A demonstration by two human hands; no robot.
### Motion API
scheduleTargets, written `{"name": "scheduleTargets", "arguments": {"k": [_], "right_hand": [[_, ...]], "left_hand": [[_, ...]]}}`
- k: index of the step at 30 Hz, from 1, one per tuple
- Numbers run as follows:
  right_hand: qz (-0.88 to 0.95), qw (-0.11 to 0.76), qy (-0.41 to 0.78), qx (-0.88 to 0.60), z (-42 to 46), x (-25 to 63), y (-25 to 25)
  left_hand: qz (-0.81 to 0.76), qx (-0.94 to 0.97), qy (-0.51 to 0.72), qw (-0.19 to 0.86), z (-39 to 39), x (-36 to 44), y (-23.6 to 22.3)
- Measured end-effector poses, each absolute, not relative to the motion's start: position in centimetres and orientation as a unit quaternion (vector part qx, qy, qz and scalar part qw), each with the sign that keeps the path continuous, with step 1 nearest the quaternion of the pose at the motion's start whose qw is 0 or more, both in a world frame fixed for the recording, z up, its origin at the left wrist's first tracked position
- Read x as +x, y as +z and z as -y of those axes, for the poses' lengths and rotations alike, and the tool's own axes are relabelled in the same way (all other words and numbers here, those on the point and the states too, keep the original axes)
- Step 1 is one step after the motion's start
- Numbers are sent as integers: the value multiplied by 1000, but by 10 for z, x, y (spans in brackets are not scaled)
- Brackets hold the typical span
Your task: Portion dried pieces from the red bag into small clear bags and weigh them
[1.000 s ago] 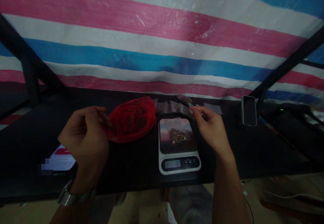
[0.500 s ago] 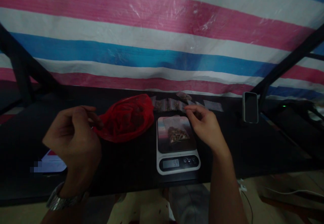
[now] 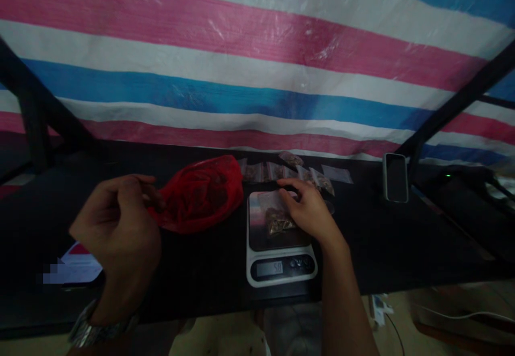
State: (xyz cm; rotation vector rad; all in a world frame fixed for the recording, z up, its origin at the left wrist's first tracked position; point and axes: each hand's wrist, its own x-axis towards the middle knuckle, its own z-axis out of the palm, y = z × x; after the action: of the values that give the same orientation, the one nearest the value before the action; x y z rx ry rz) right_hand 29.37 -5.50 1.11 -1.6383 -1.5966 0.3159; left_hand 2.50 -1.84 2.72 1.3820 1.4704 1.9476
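My left hand (image 3: 118, 227) is curled at the left end of a red plastic bag (image 3: 205, 195), its fingers closed on the bag's edge. The bag lies open, with dark contents hard to make out. A white kitchen scale (image 3: 253, 270) with a dark plate carries a small clear zip bag (image 3: 277, 219) of brown dried bits. Over the scale's upper right corner, my right hand (image 3: 309, 206) is open, thumb and forefinger apart. It partly covers the zip bag, and I see nothing held in it. The dim display seems to read 58.
Several filled zip bags (image 3: 276, 172) lie in a row behind the scale, with a flat clear bag (image 3: 337, 173) to their right. A phone (image 3: 395, 178) stands upright at the right. A white and red item (image 3: 82, 265) lies at the left. Striped sheeting (image 3: 249, 61) hangs behind.
My right hand has moved left and in over the scale, uncovering filled bags behind it. The display seems to have gone from 59 to 58. My left hand stays by the red bag.
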Motion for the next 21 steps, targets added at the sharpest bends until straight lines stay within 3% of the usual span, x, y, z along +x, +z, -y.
{"name": "scheduleTargets", "arguments": {"k": [3,8,15,21], "right_hand": [[636,407,120,-644,51,290,8],[608,487,157,-607,57,284,25],[583,575,260,-512,77,265,60],[599,572,264,-494,82,249,65]], "left_hand": [[-495,470,715,153,11,24,28],[-478,478,725,132,13,32,29],[-363,664,477,447,45,71,25],[-364,635,476,487,45,77,26]]}}
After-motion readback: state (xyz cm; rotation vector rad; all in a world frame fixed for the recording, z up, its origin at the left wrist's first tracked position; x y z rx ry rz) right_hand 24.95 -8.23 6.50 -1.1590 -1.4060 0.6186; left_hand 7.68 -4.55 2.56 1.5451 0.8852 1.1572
